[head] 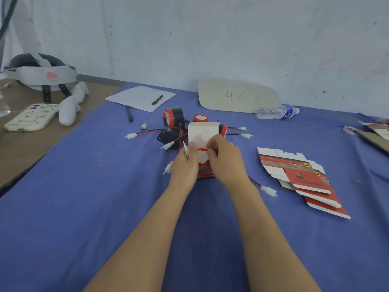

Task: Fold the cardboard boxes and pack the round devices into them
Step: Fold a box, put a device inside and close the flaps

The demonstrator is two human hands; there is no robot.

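My left hand (184, 163) is curled round the left wall of the box (203, 131), mid-bench, lid flap standing up. The round device (202, 157) sits partly in its mouth, and my right hand (226, 161) pinches the red rim. The card is thin and probably creases easily, so grip the walls, not the flaps. The device looks rigid. Its lead (268, 190) trails right and could snag. Spare devices (173, 118) crowd just behind. Flat blanks (301, 175) lie toward the right edge.
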